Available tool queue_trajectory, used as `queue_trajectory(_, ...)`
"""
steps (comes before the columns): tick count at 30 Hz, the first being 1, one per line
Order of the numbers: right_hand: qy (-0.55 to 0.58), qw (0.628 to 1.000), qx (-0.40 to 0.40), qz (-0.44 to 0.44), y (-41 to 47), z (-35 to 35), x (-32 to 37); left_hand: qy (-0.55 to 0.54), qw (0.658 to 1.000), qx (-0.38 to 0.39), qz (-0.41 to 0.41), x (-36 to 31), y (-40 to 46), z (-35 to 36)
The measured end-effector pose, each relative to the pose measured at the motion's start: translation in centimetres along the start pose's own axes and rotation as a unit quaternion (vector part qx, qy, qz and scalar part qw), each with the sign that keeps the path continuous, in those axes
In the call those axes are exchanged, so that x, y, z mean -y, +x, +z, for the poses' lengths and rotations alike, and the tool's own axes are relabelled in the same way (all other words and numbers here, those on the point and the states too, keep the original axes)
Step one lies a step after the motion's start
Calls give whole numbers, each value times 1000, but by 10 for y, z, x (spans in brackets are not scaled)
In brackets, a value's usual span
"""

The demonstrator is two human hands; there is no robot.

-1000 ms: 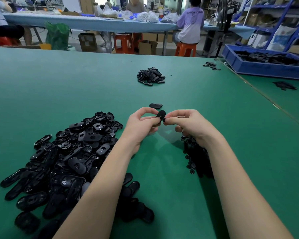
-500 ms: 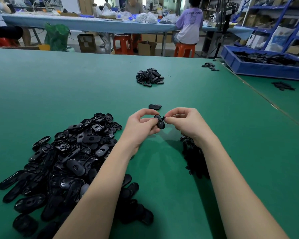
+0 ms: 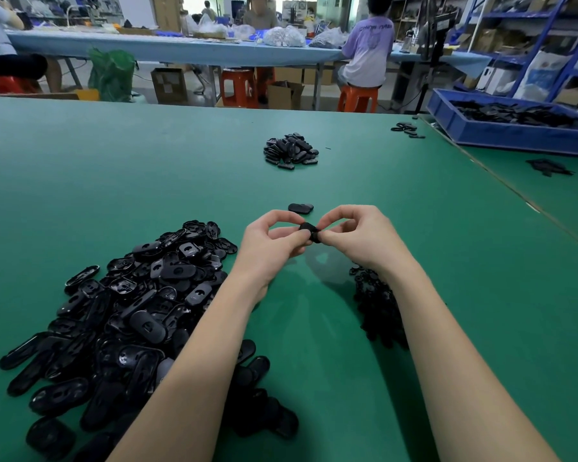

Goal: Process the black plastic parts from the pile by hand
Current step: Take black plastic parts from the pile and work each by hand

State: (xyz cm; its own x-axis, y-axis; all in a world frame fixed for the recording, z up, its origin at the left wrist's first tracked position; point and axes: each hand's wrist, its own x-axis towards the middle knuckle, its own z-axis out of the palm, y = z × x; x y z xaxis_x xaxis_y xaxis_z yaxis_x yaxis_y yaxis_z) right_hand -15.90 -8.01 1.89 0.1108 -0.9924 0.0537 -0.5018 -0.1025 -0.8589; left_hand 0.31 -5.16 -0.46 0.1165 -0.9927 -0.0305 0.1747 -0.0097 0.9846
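Nearest the camera, a big pile (image 3: 114,315) of black oval plastic parts sprawls on the green surface (image 3: 481,328) under the person's left forearm; a darker heap of small bits (image 3: 377,305) lies under the right wrist.

Just beyond, both hands meet above the surface. Left hand (image 3: 267,245) and right hand (image 3: 361,238) each pinch one part (image 3: 311,232) between thumb and curled fingertips, held in the air between them. A sec ago the part showed its broad oval face upward; now it's turned edge-on and tucked tighter into the fingertips, w/ the hands closer together. Likely the trimming or snapping step on this piece is under way or nearly done, not yet a put-down. Exactly what's being removed is too small to tell.

Right behind the hands, a single loose part (image 3: 300,208) lies flat on the surface. Farther out, mid-surface, sits a small pile (image 3: 291,151), prob. the finished ones. A few more parts (image 3: 406,130) are scattered near the far right edge.

Only container in reach of the eye: a blue bin (image 3: 514,138) at far right, on the adjoining bench, holding a shallow layer of black parts. The near piles sit bare on the surface, no tray. In the background, people work on stools at a long blue table (image 3: 181,50).
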Motion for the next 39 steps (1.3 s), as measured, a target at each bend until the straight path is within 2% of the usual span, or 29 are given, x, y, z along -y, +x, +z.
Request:
queue_trajectory(10, -52, 998, -37, -12, 2, 5, -1, 40, 999, 11, -6, 2, 1, -2)
queue_trajectory(18, 11, 1000, -19, 4, 4, 4, -10, -33, 999, 13, -33, 0, 4, -3)
queue_trajectory(22, 31, 1000, 1, -3, 3, 6, -14, 83, 997, 8, -6, 3, 2, -3)
queue_trajectory(26, 5, 999, 0, -31, 3, 3, -14, 160, 987, -1, 20, 5, 2, -4)
queue_trajectory(34, -106, 993, -20, -45, 5, 6, -16, 274, 957, -5, 94, 5, -1, -4)
queue_trajectory(39, -119, 991, -26, -50, 4, 7, -20, 314, 942, -9, 120, 5, -1, -3)
